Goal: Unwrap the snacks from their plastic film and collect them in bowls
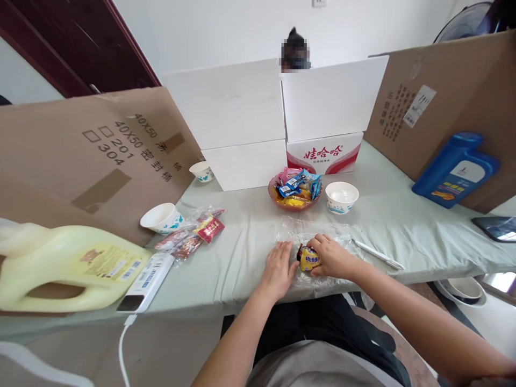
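Note:
A small yellow snack packet (309, 260) with blue lettering and a dark end lies on a clear plastic bag (294, 230) near the table's front edge. My right hand (328, 256) is closed round its right side, fingers over the top. On the bag's left part, my left hand (277, 269) lies flat with its fingers stretched out, the thumb beside the packet's dark end; whether it touches cannot be made out. Behind them stands a pink glass bowl (278, 201) heaped with wrapped snacks. A white paper bowl (342, 198) is to its right, and a white pen (379, 255) lies right of my right hand.
Bagged red snacks (193, 236), a paper bowl (162, 218), a white power bank (147, 282) with a cable and a yellow jug (72, 269) are on the left. White boxes (245, 166) stand behind. A blue bottle (455, 172) and phone (495, 228) are right. A person's head shows beyond.

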Action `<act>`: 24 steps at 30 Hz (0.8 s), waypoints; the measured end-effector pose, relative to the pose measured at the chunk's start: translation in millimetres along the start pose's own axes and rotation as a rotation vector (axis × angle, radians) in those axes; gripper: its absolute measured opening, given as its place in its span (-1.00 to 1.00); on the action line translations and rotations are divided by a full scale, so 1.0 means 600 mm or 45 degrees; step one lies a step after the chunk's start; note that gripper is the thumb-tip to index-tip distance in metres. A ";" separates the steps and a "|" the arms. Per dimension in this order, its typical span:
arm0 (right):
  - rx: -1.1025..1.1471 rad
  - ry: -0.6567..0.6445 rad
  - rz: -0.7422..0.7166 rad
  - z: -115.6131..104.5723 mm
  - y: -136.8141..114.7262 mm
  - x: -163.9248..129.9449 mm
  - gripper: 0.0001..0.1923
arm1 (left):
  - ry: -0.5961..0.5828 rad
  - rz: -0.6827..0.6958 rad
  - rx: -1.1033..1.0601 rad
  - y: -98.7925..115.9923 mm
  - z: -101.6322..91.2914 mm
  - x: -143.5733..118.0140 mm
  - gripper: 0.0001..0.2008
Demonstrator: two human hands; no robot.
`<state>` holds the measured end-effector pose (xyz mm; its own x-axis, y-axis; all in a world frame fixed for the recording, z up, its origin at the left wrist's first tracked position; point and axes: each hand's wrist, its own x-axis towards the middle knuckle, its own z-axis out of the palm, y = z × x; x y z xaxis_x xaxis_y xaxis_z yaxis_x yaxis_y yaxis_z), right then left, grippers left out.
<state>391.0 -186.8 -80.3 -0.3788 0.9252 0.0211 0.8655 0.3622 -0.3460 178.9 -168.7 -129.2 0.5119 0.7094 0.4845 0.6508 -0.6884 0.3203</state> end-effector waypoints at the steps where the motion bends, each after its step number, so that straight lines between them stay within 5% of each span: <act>1: 0.054 -0.013 0.034 -0.007 0.006 -0.004 -0.35 | -0.051 -0.022 0.045 -0.002 0.012 -0.003 -0.58; 4: 0.296 0.041 0.202 -0.038 0.031 0.001 -0.48 | -0.123 -0.080 0.106 -0.006 0.031 -0.017 -0.60; 8: 0.622 0.512 0.348 -0.094 0.057 0.075 -0.52 | -0.114 -0.098 0.099 -0.007 0.028 -0.023 -0.62; 10: 0.645 0.717 0.387 -0.120 0.064 0.135 -0.48 | -0.111 -0.100 0.083 -0.007 0.026 -0.021 -0.63; 15: 0.432 0.809 0.361 -0.157 0.082 0.240 -0.52 | -0.081 -0.108 0.029 -0.009 0.028 -0.020 -0.63; 20: 0.223 0.944 0.256 -0.125 0.083 0.191 -0.71 | -0.077 -0.113 0.003 -0.010 0.025 -0.019 -0.64; 22: 0.184 0.818 0.089 -0.088 0.070 0.140 -0.74 | -0.085 -0.109 0.022 -0.009 0.025 -0.016 -0.65; 24: 0.170 0.510 -0.085 -0.045 0.056 0.085 -0.72 | -0.071 -0.110 0.055 -0.007 0.028 -0.016 -0.64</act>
<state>409.7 -124.3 -65.9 -0.2525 0.8804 0.4014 0.7833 0.4295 -0.4494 180.6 -170.0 -148.7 0.4825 0.7741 0.4099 0.7167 -0.6179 0.3233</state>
